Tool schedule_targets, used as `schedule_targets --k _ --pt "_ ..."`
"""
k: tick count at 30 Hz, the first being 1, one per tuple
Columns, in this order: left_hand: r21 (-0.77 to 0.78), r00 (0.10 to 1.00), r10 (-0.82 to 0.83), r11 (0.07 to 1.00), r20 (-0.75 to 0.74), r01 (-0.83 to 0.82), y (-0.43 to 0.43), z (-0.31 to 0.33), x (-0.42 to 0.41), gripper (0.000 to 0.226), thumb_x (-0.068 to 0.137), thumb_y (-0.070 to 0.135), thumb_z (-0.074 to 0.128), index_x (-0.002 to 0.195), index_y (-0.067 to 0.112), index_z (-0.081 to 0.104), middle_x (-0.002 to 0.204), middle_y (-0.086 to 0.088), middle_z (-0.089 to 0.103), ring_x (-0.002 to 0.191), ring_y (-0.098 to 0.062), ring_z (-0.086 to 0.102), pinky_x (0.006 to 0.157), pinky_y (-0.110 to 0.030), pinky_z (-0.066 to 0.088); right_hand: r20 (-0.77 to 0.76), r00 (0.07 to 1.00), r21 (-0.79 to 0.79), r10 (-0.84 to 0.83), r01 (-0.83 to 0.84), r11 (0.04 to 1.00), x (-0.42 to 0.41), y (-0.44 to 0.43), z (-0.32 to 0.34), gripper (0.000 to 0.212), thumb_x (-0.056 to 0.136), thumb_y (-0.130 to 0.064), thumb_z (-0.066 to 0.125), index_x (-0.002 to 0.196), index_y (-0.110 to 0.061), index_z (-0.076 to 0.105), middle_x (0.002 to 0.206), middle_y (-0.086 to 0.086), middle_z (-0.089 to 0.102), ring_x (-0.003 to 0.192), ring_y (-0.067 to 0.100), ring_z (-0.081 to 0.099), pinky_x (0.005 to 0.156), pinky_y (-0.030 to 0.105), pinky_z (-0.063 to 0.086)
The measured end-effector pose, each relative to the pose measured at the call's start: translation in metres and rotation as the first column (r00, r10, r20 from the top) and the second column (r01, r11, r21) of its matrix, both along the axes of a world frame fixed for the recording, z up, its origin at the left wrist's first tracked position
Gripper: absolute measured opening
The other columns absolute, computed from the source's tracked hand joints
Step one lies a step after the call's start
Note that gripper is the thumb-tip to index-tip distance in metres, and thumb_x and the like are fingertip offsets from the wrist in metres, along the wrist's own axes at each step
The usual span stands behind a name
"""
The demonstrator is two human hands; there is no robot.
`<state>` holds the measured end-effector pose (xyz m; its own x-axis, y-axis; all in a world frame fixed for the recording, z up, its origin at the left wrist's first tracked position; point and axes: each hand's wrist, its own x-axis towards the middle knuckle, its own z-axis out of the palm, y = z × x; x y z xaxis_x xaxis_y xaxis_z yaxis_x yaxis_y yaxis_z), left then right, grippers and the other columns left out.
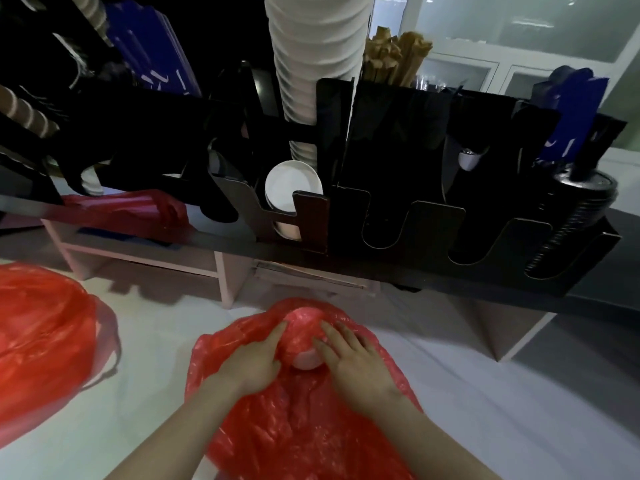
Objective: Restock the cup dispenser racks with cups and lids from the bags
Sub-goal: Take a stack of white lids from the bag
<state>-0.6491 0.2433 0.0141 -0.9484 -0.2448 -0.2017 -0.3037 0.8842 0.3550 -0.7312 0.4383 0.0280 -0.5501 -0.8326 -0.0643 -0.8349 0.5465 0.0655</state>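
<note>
Through the head camera I see both hands down on a red bag point(304, 431) that lies on the white cloth point(519, 393) near me, at the middle of the view. My left hand point(254, 363) and right hand point(353, 363) rest on the plastic on either side of a round bulge, the fingers laid out fairly straight and pressing on the bag rather than pinching it. Between the two hands the white end of a cup point(306, 360) shows at a gap in the plastic; the rest of it is only a pale shape under the red film, so I cannot tell how many cups are there. A second red bag point(41, 327) sits on the cloth at the near left, well apart from the hands, and a third red bag point(135, 209) lies farther off at the left, under the dark shelf point(242, 245). On that shelf stands the black rack point(415, 209). A tall stack of white cups point(311, 64) rises from its middle, with white lids point(291, 187) in the slot just below it. At the rack's right end is a stack of black lids point(581, 216). Wooden sticks point(394, 60) stand up behind the rack to the right of the tall stack, and blue paper sleeves point(575, 112) stand at the far right.
</note>
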Motion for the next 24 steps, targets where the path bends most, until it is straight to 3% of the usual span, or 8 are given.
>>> schedule_targets --k 4,6,9,12,14,17,21,24 --pt "0.044 0.998 0.040 0.998 -0.051 -0.037 -0.007 -0.012 -0.003 0.075 0.092 0.022 0.043 0.151 0.031 -0.002 0.119 -0.015 0.063 0.099 -0.028 0.062 0.085 -0.031 0.044 -0.030 0.999 -0.091 -0.028 0.026 0.995 -0.002 -0.019 -0.002 0.054 0.080 -0.022 0.063 0.133 -0.021 0.053 0.146 0.005 0.044 0.132 0.029 0.044 0.103 0.048 0.041" --pt "0.084 0.996 0.067 0.995 -0.066 -0.061 -0.011 -0.015 -0.005 0.073 0.091 0.020 0.044 0.151 0.033 0.005 0.128 -0.013 0.059 0.106 -0.028 0.060 0.088 -0.029 0.042 -0.105 0.994 -0.168 -0.023 0.005 0.986 -0.002 -0.026 -0.004 0.038 0.076 -0.024 0.055 0.112 -0.023 0.068 0.126 0.002 0.063 0.111 0.026 0.063 0.086 0.042 0.054" --pt "0.148 0.993 0.105 0.984 -0.061 -0.095 -0.014 -0.017 -0.009 0.068 0.090 0.020 0.045 0.150 0.036 0.015 0.140 -0.007 0.051 0.119 -0.025 0.054 0.095 -0.026 0.039 -0.168 0.985 -0.214 -0.028 -0.009 0.977 -0.005 -0.032 -0.008 0.041 0.077 -0.023 0.040 0.104 -0.022 0.071 0.114 0.002 0.067 0.100 0.028 0.066 0.083 0.041 0.055" --pt "0.181 0.992 0.112 0.979 -0.063 -0.099 -0.015 -0.020 -0.007 0.067 0.090 0.020 0.045 0.149 0.037 0.018 0.144 -0.004 0.046 0.123 -0.024 0.051 0.097 -0.025 0.038 -0.219 0.976 -0.247 0.001 -0.057 0.967 -0.013 -0.031 -0.014 0.031 0.073 -0.023 0.056 0.101 -0.021 0.069 0.109 0.002 0.066 0.096 0.029 0.065 0.088 0.044 0.052" --pt "0.200 0.989 0.121 0.974 -0.080 -0.103 -0.016 -0.020 -0.002 0.067 0.090 0.019 0.046 0.148 0.037 0.020 0.146 -0.002 0.044 0.125 -0.023 0.049 0.099 -0.024 0.037 -0.181 0.982 -0.266 0.046 -0.094 0.959 -0.015 -0.029 -0.012 0.041 0.061 -0.025 0.073 0.102 -0.020 0.068 0.107 0.001 0.066 0.093 0.029 0.064 0.091 0.046 0.051" --pt "0.256 0.978 0.165 0.958 -0.127 -0.128 -0.018 -0.021 0.008 0.066 0.090 0.016 0.045 0.148 0.036 0.022 0.146 0.000 0.044 0.127 -0.021 0.048 0.101 -0.023 0.036 -0.125 0.987 -0.290 0.096 -0.129 0.948 -0.014 -0.022 -0.008 0.054 0.058 -0.036 0.073 0.108 -0.019 0.066 0.106 0.000 0.065 0.093 0.027 0.064 0.098 0.049 0.045" --pt "0.237 0.957 0.229 0.954 -0.179 -0.184 -0.021 -0.021 0.021 0.063 0.091 0.012 0.043 0.148 0.032 0.026 0.143 0.000 0.047 0.125 -0.021 0.050 0.099 -0.025 0.037 0.168 0.984 -0.257 0.054 -0.009 0.966 -0.005 -0.011 -0.003 0.073 0.066 -0.053 0.057 0.132 -0.024 0.045 0.123 -0.005 0.058 0.115 0.017 0.053 0.117 0.038 0.017" --pt "0.178 0.941 0.288 0.950 -0.177 -0.257 -0.023 -0.022 0.034 0.059 0.090 0.013 0.045 0.145 0.031 0.034 0.142 0.000 0.049 0.125 -0.022 0.050 0.101 -0.029 0.040 0.436 0.900 -0.377 0.024 0.158 0.912 0.007 -0.005 0.001 0.076 0.061 -0.061 0.055 0.128 -0.026 0.046 0.110 -0.009 0.057 0.103 0.012 0.052 0.097 0.025 0.034"
